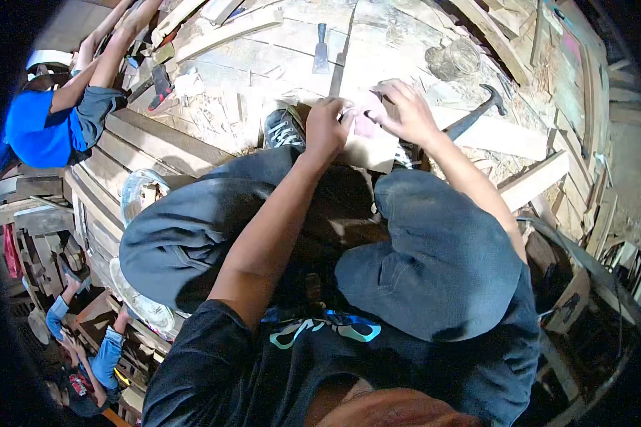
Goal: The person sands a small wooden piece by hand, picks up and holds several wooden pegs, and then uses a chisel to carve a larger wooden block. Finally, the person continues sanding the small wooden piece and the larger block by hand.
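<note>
Between my feet stands a pale wooden block (367, 151), with a small pinkish piece (364, 127) at its upper end. My left hand (327, 128) is closed at the left side of this piece, fingertips pinched on something too small to make out. On the right, my right hand (406, 112) has its fingers curved and apart, close to the piece; nothing shows in its grasp. A hammer (475, 114) with a dark handle lies right of my right hand. Beyond my hands lies a flat chisel-like tool (321, 50) with a blue handle.
Wooden planks (157, 142) lie at the left and a glass-like jar (454, 60) at the upper right. A person in a blue shirt (39, 128) sits at the upper left. Another person (96, 363) is at the lower left. Wood scraps and shavings surround my feet.
</note>
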A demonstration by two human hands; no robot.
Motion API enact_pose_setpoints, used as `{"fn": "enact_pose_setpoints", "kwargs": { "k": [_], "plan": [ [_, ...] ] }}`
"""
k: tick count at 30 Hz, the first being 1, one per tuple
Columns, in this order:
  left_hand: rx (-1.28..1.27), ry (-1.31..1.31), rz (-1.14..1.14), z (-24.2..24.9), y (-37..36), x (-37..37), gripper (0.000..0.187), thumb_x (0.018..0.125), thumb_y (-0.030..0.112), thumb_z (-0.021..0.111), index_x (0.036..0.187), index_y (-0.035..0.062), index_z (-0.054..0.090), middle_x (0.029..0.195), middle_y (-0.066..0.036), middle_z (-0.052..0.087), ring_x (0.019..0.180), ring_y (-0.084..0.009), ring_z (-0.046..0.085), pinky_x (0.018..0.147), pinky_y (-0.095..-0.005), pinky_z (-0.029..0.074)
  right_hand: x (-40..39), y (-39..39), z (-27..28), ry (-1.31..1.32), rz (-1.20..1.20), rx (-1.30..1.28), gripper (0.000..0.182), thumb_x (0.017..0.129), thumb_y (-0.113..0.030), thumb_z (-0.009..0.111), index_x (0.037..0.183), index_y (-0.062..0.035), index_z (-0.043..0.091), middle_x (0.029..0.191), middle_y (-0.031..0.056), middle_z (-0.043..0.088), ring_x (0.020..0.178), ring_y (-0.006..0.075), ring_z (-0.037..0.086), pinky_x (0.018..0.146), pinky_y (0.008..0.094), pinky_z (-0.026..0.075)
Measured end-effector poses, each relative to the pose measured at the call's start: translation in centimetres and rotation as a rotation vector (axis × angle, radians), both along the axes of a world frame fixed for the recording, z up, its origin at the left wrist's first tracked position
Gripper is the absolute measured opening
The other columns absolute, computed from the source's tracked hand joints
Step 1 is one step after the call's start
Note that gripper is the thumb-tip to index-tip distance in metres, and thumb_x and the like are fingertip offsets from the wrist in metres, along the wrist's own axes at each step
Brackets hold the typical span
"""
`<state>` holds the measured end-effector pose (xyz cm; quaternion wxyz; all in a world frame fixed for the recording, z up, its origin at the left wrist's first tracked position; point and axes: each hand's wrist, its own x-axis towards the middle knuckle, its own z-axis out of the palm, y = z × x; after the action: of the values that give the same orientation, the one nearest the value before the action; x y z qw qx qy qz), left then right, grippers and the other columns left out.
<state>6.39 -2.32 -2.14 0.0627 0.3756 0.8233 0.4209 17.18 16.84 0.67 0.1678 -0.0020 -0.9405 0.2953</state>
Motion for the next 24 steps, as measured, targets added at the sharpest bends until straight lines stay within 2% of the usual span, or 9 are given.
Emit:
{"fn": "enact_pose_setpoints", "kwargs": {
  "k": [1, 4, 7, 10, 13, 16, 17, 20, 24],
  "plan": [
    [-0.035, 0.011, -0.002, 0.1, 0.0, 0.2, 0.017, 0.077, 0.010, 0.070, 0.090, 0.0004, 0.069, 0.092, -0.017, 0.065, 0.093, -0.0388, 0.060, 0.081, -0.0448, 0.048, 0.0, -0.6, -0.6, 0.002, -0.038, 0.030, 0.049, 0.079, -0.035, 0.075, 0.117, -0.0078, 0.062, 0.114, 0.0125, 0.060, 0.105, 0.0341, 0.059, 0.088, 0.0437, 0.048],
    [0.086, 0.154, -0.016, -1.3, 0.0, 0.3, 0.016, 0.079, 0.011, 0.068, 0.091, 0.0013, 0.069, 0.088, -0.018, 0.062, 0.085, -0.0365, 0.060, 0.074, -0.0437, 0.049, 0.5, -1.7, -2.2, -0.018, -0.122, 0.106, 0.055, 0.076, -0.040, 0.076, 0.120, -0.0098, 0.063, 0.120, 0.0114, 0.058, 0.113, 0.0312, 0.055, 0.093, 0.0450, 0.044],
    [0.129, 0.138, -0.052, -0.8, 0.2, 0.9, 0.014, 0.080, 0.009, 0.065, 0.092, 0.0019, 0.069, 0.091, -0.018, 0.063, 0.088, -0.0377, 0.060, 0.076, -0.0449, 0.048, 0.9, -2.5, -3.4, -0.003, -0.180, 0.173, 0.055, 0.077, -0.041, 0.075, 0.121, -0.0098, 0.064, 0.125, 0.0120, 0.057, 0.119, 0.0317, 0.051, 0.098, 0.0472, 0.040],
    [0.056, 0.153, -0.094, -3.2, 0.3, 0.5, 0.016, 0.080, 0.008, 0.066, 0.095, 0.0036, 0.071, 0.095, -0.018, 0.064, 0.090, -0.0382, 0.060, 0.078, -0.0455, 0.048, 1.1, -3.4, -3.1, -0.017, -0.227, 0.224, 0.055, 0.078, -0.041, 0.073, 0.123, -0.0096, 0.064, 0.129, 0.0126, 0.055, 0.120, 0.0338, 0.049, 0.100, 0.0484, 0.038],
    [0.072, 0.093, -0.089, -0.3, -0.1, 1.6, 0.017, 0.081, 0.006, 0.065, 0.097, 0.0049, 0.071, 0.093, -0.018, 0.066, 0.088, -0.0381, 0.061, 0.078, -0.0451, 0.049, 1.7, -4.0, -2.8, -0.029, -0.255, 0.233, 0.057, 0.079, -0.040, 0.072, 0.126, -0.0099, 0.061, 0.132, 0.0131, 0.054, 0.122, 0.0349, 0.047, 0.102, 0.0507, 0.036],
    [0.118, 0.270, 0.029, -1.3, 0.1, 2.2, 0.016, 0.081, 0.006, 0.064, 0.095, 0.0044, 0.071, 0.085, -0.019, 0.066, 0.085, -0.0378, 0.063, 0.076, -0.0452, 0.049, 1.7, -4.0, -2.8, -0.039, -0.243, 0.231, 0.059, 0.079, -0.040, 0.071, 0.129, -0.0103, 0.060, 0.134, 0.0132, 0.053, 0.124, 0.0349, 0.046, 0.102, 0.0529, 0.034],
    [0.033, 0.197, 0.010, -1.2, 0.3, 2.0, 0.016, 0.081, 0.006, 0.064, 0.095, 0.0036, 0.071, 0.084, -0.018, 0.066, 0.085, -0.0379, 0.063, 0.075, -0.0452, 0.050, 1.8, -4.0, -2.8, -0.046, -0.244, 0.240, 0.059, 0.079, -0.040, 0.072, 0.130, -0.0106, 0.059, 0.134, 0.0131, 0.053, 0.124, 0.0349, 0.045, 0.102, 0.0531, 0.034],
    [-0.076, 0.195, -0.053, -1.2, 2.1, 1.1, 0.015, 0.081, 0.005, 0.064, 0.094, 0.0031, 0.071, 0.086, -0.018, 0.065, 0.085, -0.0380, 0.063, 0.074, -0.0456, 0.050, 1.7, -4.1, -2.8, -0.079, -0.252, 0.246, 0.060, 0.080, -0.040, 0.071, 0.131, -0.0115, 0.059, 0.135, 0.0129, 0.052, 0.124, 0.0347, 0.045, 0.102, 0.0535, 0.034],
    [-0.028, 0.163, 0.003, -0.3, 1.4, 2.5, 0.009, 0.075, 0.001, 0.062, 0.082, 0.0042, 0.067, 0.081, -0.017, 0.061, 0.082, -0.0373, 0.060, 0.074, -0.0469, 0.048, 1.8, -4.1, -2.8, -0.109, -0.266, 0.204, 0.060, 0.079, -0.040, 0.072, 0.131, -0.0132, 0.059, 0.135, 0.0120, 0.052, 0.124, 0.0344, 0.045, 0.102, 0.0520, 0.035]
  ]
}}
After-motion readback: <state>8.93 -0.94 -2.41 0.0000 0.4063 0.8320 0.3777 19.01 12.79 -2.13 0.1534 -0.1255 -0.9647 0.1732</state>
